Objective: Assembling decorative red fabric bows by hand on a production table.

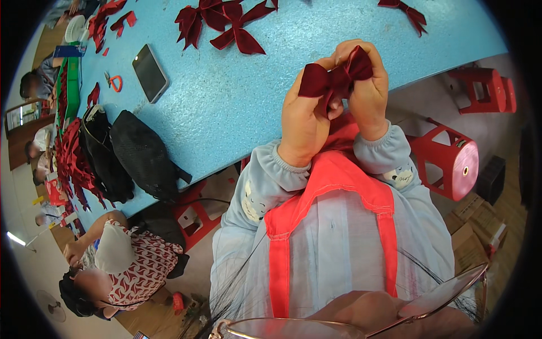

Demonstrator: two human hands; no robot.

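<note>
pinched between left hand (304, 121) and right hand (370, 104): dark-red bow (340, 79); lettered patch (401, 177) on right sleeve (383, 150).

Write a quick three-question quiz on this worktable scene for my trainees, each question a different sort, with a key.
1. Multiple choice: what is held between the left hand and the right hand?
a) a black pouch
b) a dark red bow
c) a red stool
2. True or false: in the picture, the phone lies to the right of the orange-handled scissors.
3. Fill in the missing colour: the phone rests on a ____ table.

Key: 1. b; 2. true; 3. blue
</note>
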